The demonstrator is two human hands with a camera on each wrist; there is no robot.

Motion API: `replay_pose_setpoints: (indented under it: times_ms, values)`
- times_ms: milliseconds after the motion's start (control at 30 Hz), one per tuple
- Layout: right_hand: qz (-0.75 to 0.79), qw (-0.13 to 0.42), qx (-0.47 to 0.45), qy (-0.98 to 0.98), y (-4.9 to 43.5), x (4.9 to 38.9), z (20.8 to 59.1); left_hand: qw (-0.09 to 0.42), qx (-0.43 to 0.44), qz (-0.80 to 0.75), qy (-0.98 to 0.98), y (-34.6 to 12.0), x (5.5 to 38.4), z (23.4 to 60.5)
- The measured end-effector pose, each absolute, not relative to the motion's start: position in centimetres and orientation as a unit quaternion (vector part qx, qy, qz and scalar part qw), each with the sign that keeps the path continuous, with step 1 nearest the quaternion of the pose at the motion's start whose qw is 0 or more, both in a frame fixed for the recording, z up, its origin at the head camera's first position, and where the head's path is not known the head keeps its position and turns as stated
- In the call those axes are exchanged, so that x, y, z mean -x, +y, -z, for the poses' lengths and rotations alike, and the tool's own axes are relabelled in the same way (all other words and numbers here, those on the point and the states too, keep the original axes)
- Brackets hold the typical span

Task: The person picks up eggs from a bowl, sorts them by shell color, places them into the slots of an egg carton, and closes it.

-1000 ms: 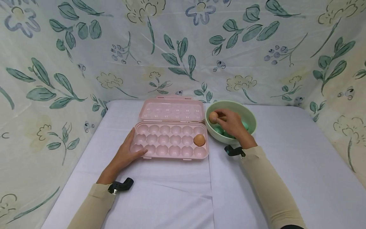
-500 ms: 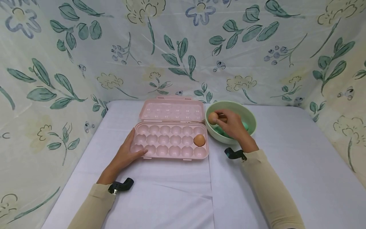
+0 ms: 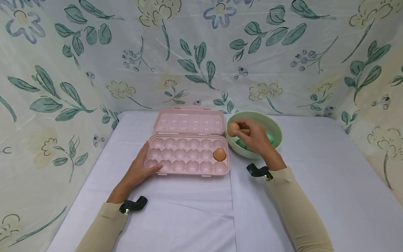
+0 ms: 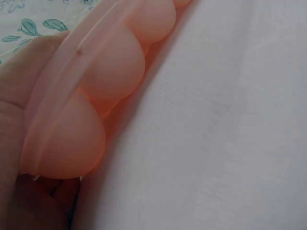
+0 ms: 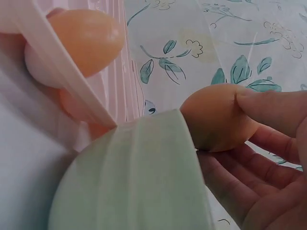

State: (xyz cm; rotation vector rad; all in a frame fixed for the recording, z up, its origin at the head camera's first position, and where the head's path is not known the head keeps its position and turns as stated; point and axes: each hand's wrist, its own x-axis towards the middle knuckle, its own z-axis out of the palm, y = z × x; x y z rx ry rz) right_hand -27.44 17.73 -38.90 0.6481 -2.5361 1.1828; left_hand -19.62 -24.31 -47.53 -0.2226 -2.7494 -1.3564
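Observation:
A brown egg (image 3: 233,129) is pinched between the thumb and fingers of my right hand (image 3: 254,135), at the left rim of the light green bowl (image 3: 274,126). In the right wrist view the held egg (image 5: 218,117) overlaps the bowl's rim. Several green eggs (image 3: 241,143) lie in the bowl, partly hidden by the hand. My left hand (image 3: 138,169) grips the left end of the pink egg tray (image 3: 186,159), thumb over the front corner; in the left wrist view, fingers show under the rim. Another brown egg (image 3: 219,154) sits in the tray's middle row, rightmost cup.
The tray's lid (image 3: 189,120) lies flipped back behind it, close to the bowl. All stand on a white tablecloth (image 3: 189,217) with a crease running toward the front. A floral cloth (image 3: 201,56) hangs behind and at both sides.
My right hand and its egg have shifted very slightly left at the bowl's rim, and the right forearm has lowered a little. The left hand and tray have stayed put.

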Motion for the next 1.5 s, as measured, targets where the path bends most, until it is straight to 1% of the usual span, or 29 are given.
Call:
replay_pose_setpoints:
  times_ms: [233, 467, 600, 933, 1500]
  values:
    - [-0.415, 0.144, -0.243, -0.865, 16.9, 26.8, 38.2, 0.029, 0.069, 0.446, -0.892, -24.3, 19.5, 47.6]
    - [-0.462, 0.101, -0.260, -0.842, 16.1, 26.6, 38.0, 0.029, 0.065, 0.446, -0.892, -24.3, 19.5, 47.5]
    - [-0.472, 0.087, -0.278, -0.832, 15.7, 26.6, 38.2, 0.028, 0.066, 0.446, -0.892, -24.3, 19.5, 47.5]
    - [-0.461, 0.089, -0.316, -0.825, 14.6, 26.5, 39.1, 0.029, 0.067, 0.446, -0.892, -24.3, 19.5, 47.4]
    - [-0.482, 0.065, -0.314, -0.816, 13.1, 25.8, 39.9, 0.023, 0.064, 0.443, -0.894, -24.3, 19.5, 47.4]
